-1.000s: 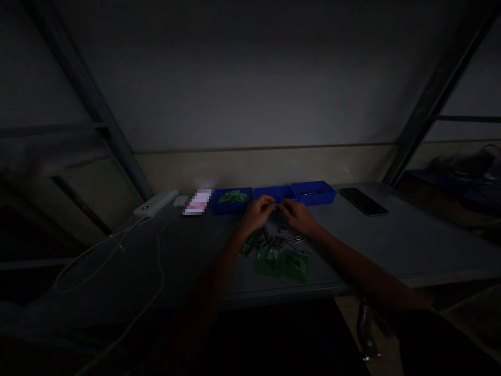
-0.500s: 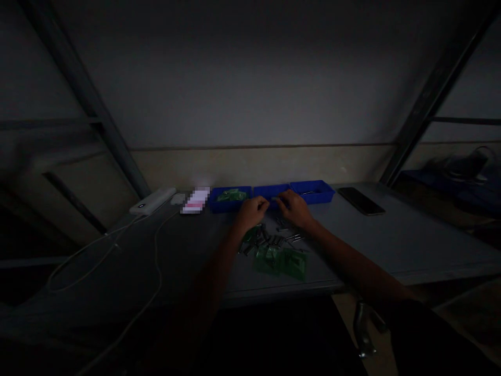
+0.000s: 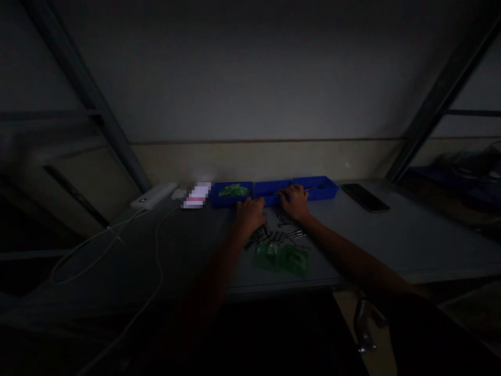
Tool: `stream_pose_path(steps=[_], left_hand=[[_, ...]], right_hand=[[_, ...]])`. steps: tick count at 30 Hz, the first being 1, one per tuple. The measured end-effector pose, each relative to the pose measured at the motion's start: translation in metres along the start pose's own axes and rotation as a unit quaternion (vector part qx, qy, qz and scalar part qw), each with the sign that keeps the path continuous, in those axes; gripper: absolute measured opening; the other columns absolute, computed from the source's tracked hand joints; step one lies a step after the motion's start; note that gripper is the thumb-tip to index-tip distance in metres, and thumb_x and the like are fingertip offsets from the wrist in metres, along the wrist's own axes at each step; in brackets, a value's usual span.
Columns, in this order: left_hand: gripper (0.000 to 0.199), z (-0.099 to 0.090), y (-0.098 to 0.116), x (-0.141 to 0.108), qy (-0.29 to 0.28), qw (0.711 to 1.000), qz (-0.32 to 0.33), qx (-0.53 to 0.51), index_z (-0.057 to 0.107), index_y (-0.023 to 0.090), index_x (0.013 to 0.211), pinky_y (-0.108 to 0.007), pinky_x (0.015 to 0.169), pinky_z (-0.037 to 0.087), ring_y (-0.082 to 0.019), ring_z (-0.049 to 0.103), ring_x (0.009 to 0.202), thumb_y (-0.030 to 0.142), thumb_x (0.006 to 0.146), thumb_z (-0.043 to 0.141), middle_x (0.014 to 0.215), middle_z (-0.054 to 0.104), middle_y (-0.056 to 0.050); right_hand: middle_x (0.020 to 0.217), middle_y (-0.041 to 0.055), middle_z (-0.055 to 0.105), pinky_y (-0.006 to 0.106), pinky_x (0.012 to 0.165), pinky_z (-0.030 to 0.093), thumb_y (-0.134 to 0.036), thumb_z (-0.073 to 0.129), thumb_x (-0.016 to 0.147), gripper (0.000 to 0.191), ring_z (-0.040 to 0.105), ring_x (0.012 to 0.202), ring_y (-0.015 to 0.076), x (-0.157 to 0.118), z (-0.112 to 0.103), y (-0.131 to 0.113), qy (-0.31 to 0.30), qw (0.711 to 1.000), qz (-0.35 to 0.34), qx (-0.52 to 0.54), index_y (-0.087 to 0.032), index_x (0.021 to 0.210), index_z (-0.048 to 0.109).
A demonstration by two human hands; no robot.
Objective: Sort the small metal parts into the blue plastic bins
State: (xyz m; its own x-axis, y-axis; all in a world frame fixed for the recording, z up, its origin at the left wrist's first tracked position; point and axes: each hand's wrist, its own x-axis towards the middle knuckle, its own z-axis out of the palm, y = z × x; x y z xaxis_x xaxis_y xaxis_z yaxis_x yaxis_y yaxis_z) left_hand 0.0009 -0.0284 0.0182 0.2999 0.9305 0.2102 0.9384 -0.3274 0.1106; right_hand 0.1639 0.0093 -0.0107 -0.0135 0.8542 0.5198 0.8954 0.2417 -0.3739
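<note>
At ten o'clock from the metal pieces [image 3: 277, 237], the left hand [image 3: 250, 213] is holding its fingers curled; at one, the right hand [image 3: 295, 201] is holding its own bent beside the middle bin [image 3: 269, 187]. Whether they're pinching anything, I cannot tell. Pieces are lying close, presumably easing reach.

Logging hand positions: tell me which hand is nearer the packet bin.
Left. The left hand is near the packet bin, at its front right corner; the right hand is farther right, by other bins.
</note>
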Motion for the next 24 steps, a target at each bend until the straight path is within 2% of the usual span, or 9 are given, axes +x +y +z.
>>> stream_pose_path(steps=[3,6,10,15,20,24], left_hand=[[0.032,0.0,0.004,-0.001,-0.012,1.0,0.014,0.006,0.054,0.02,0.11,-0.043,0.089,0.04,-0.027,0.055,0.106,0.015,0.079,0.052,0.11,0.065,-0.009],[0.032,0.002,0.005,0.001,-0.026,0.999,0.039,-0.008,0.053,0.019,0.11,-0.035,0.087,0.043,-0.023,0.058,0.104,0.01,0.08,0.048,0.11,0.064,-0.009],[0.032,0.01,0.003,0.004,-0.028,0.998,0.048,-0.032,0.055,0.018,0.108,-0.028,0.087,0.043,-0.019,0.058,0.103,0.006,0.079,0.047,0.11,0.062,-0.008],[0.034,0.016,0.002,0.008,-0.016,0.998,0.038,-0.045,0.055,0.017,0.107,-0.028,0.087,0.044,-0.019,0.058,0.102,0.004,0.078,0.045,0.11,0.06,-0.008],[0.027,0.017,0.001,0.009,-0.021,0.999,0.03,-0.032,0.058,0.016,0.104,-0.029,0.088,0.044,-0.022,0.058,0.102,0.011,0.078,0.051,0.107,0.059,-0.01],[0.027,0.015,0.002,0.008,-0.028,0.998,0.033,-0.036,0.059,0.016,0.104,-0.031,0.088,0.045,-0.023,0.059,0.101,0.014,0.078,0.052,0.107,0.059,-0.011]], right_hand=[[0.107,0.0081,0.066,0.044,0.094,0.028,-0.032,0.046,0.089,0.026,0.041,0.115,0.0264,0.0,0.002,0.001,0.029,1.0,-0.002,0.013,-0.021,0.098,0.068],[0.104,0.0073,0.067,0.042,0.094,0.027,-0.034,0.048,0.088,0.026,0.042,0.115,0.0258,0.002,0.001,0.003,0.052,0.998,0.008,0.021,-0.02,0.096,0.068],[0.104,0.0072,0.067,0.042,0.092,0.029,-0.036,0.049,0.087,0.025,0.044,0.113,0.0259,0.002,0.0,0.004,0.049,0.998,0.025,0.027,-0.02,0.093,0.068],[0.101,0.0082,0.066,0.044,0.093,0.028,-0.038,0.048,0.087,0.028,0.043,0.113,0.0269,0.001,0.0,0.004,0.027,0.999,0.02,0.018,-0.02,0.093,0.069],[0.103,0.0065,0.066,0.048,0.095,0.025,-0.041,0.047,0.088,0.029,0.04,0.116,0.0273,0.0,-0.002,0.001,-0.007,1.0,0.0,0.015,-0.023,0.09,0.07],[0.103,0.0055,0.066,0.049,0.096,0.024,-0.045,0.046,0.088,0.032,0.039,0.117,0.0274,-0.001,-0.004,0.0,-0.006,0.999,-0.018,0.026,-0.024,0.089,0.07]])
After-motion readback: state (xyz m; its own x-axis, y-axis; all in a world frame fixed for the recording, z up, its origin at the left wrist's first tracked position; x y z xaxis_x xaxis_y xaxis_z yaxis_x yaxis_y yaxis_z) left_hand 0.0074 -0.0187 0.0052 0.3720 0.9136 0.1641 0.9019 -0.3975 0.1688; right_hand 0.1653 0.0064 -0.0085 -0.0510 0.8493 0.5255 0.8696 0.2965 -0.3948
